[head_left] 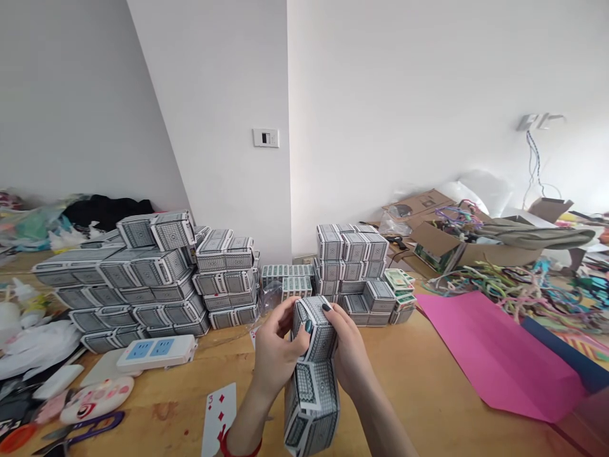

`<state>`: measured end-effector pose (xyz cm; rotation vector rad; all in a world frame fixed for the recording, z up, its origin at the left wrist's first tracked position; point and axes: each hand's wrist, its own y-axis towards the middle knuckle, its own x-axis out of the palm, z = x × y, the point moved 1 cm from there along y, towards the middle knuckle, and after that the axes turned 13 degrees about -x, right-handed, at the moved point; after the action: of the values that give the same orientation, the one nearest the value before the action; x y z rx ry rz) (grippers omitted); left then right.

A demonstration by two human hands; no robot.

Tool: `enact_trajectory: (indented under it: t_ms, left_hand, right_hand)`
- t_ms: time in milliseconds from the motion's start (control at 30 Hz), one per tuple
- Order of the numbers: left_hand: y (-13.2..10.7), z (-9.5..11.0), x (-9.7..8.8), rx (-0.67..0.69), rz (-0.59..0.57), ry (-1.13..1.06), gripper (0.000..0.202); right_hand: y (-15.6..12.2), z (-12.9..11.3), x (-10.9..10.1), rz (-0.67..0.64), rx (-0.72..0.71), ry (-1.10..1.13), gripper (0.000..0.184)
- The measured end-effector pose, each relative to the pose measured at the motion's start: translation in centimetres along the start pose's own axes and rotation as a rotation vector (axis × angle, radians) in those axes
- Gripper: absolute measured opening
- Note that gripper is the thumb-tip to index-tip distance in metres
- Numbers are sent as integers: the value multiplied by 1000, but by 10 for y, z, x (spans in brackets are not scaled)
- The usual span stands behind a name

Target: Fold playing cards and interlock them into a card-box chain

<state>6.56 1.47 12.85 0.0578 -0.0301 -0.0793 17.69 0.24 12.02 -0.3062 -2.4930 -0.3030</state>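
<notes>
My left hand [284, 343] and my right hand [349, 339] grip a block folded from playing cards [321, 336] between them, with grey patterned card backs outward. The left thumb presses on its near top face, and the right fingers lie along the right side. Below it, similar card blocks [314, 400] run toward me between my forearms; whether they are joined to the held one I cannot tell. A loose three of diamonds card [219, 416] lies face up on the wooden table [394, 387], left of my left forearm.
Stacked card blocks stand at left [147, 273], centre-left [226, 273] and right [352, 254]. Green-white card packs [288, 271] sit behind my hands. A power strip [157, 352], scissors [80, 431] and computer mouse-like patterned object [98, 400] lie left. Pink sheet [495, 355], yarn and boxes [438, 244] occupy the right.
</notes>
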Motion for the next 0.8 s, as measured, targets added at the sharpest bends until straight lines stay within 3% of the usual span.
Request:
enact_trajectory:
  t_ms: [200,400,533,800]
  left_hand:
    - [0,0,0,-16,32,18,41]
    - [3,9,-5,-59,-182,-60,45]
    - [1,13,-7,-101,-260,-104,48]
    - [1,10,-11,-154,-236,-155,46]
  right_hand:
    - [0,0,0,6,24,-20,9]
    - [-1,-2,-1,3,-42,-109,12]
    - [-1,-5,-2,5,-69,-150,14]
    - [-6,-8,4,-64,-123,-253,16]
